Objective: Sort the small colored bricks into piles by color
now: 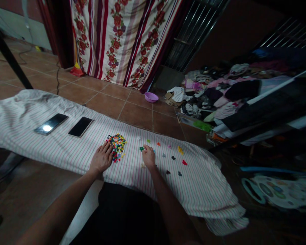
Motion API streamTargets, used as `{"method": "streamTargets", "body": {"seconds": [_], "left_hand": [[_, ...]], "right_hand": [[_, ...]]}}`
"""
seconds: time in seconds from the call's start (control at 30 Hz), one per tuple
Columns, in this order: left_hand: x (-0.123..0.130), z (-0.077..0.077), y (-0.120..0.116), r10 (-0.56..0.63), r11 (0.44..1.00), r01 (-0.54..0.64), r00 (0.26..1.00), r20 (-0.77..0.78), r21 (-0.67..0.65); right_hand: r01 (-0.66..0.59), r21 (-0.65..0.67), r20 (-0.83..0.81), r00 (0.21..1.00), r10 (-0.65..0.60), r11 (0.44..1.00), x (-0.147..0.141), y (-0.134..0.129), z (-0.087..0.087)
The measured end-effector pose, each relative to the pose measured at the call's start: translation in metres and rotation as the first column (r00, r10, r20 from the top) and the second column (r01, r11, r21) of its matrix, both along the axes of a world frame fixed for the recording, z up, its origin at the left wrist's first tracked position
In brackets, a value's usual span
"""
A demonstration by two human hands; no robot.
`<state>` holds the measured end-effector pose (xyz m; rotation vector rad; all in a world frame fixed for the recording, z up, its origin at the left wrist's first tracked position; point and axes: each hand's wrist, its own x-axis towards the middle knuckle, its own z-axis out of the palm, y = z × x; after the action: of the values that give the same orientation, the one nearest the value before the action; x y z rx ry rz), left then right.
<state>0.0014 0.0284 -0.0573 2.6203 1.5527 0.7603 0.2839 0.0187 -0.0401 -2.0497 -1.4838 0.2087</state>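
Observation:
A heap of small multicoloured pieces (119,144) lies on the striped cloth (97,149); the pieces are too small to tell their kind. My left hand (102,158) rests at the heap's left edge, fingers stretched out over it. To the right, my right hand (149,157) is closed, its fingertips beside a little cluster of green pieces (141,149). Whatever those fingers pinch is hidden. Around this hand sit separate colour groups, among them red pieces (184,162), yellow pieces (180,150), orange pieces (158,144) and black pieces (173,158).
Two phones, a shiny one (51,124) and a dark-screened one (81,127), lie on the cloth's left part. Beyond it, a purple basin (151,97) stands on the tiled floor (109,103). Piled clothes (219,92) fill the right background, near a floral curtain (117,41).

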Motion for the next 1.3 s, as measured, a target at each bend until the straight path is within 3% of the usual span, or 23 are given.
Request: {"method": "streamTargets", "body": {"seconds": [0.2,0.37,0.83,1.3], "left_hand": [[0.0,0.004,-0.001,0.002,1.0,-0.002,1.0,-0.003,-0.003],[0.001,0.002,0.0,0.013,1.0,-0.013,1.0,0.002,-0.005],[0.0,0.003,-0.001,0.014,1.0,-0.014,1.0,-0.02,0.009],[0.001,0.004,-0.001,0.012,1.0,-0.012,1.0,-0.02,-0.018]], "right_hand": [[0.026,0.046,0.009,1.0,-0.027,0.999,-0.01,0.0,0.006],[-0.086,0.081,-0.001,0.996,0.087,0.993,-0.029,0.0,0.007],[-0.378,-0.005,-0.053,0.925,0.377,0.926,-0.084,-0.005,0.0],[-0.279,-0.035,-0.014,0.96,0.279,0.96,-0.091,0.014,0.004]]}}
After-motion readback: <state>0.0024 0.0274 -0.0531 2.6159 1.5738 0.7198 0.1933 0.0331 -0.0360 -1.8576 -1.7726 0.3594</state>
